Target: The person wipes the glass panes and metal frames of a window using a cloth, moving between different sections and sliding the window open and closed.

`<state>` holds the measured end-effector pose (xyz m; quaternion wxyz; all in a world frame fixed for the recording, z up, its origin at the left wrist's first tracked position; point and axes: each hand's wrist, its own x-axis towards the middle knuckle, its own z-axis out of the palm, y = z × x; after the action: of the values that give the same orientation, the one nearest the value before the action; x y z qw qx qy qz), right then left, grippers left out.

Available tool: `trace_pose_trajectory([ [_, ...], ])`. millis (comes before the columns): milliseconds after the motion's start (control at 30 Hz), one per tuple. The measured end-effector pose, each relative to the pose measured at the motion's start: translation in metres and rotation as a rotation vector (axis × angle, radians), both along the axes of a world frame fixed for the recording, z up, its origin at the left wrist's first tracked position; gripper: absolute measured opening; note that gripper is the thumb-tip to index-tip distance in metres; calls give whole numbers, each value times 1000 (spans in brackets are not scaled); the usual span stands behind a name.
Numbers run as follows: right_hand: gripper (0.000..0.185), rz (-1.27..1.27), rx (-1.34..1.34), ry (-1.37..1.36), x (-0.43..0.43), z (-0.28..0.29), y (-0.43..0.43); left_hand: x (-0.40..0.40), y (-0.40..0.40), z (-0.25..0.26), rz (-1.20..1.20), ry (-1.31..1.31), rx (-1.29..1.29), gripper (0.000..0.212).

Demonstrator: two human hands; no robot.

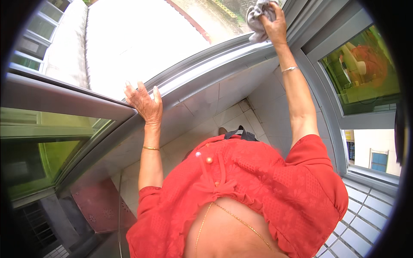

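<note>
My right hand (276, 27) grips a crumpled grey cloth (257, 21) at the upper right, by the corner where the metal window sill (219, 66) meets the side frame. At the left, my left hand (145, 101) rests on the window frame at the end of a sliding sash rail (71, 95), fingers spread and holding no loose thing. The fingertips reach over the outer edge of the frame. Between my hands the window stands open, with a bright white surface outside.
A tinted glass pane (48, 145) is at the left, another (363, 71) at the right. Below the sill is a tiled wall (206, 100). A red patterned panel (103, 206) stands lower left. White wall tiles (358, 213) show lower right. Outside, a building with windows stands upper left.
</note>
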<state>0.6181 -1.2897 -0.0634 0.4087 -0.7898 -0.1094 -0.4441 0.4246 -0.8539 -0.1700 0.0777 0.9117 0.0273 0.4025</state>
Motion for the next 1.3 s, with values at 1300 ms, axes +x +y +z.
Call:
trace_pose_trajectory([
  [1300, 72, -131, 462, 106, 12, -77, -39, 1, -12, 34, -48, 424, -301, 25],
])
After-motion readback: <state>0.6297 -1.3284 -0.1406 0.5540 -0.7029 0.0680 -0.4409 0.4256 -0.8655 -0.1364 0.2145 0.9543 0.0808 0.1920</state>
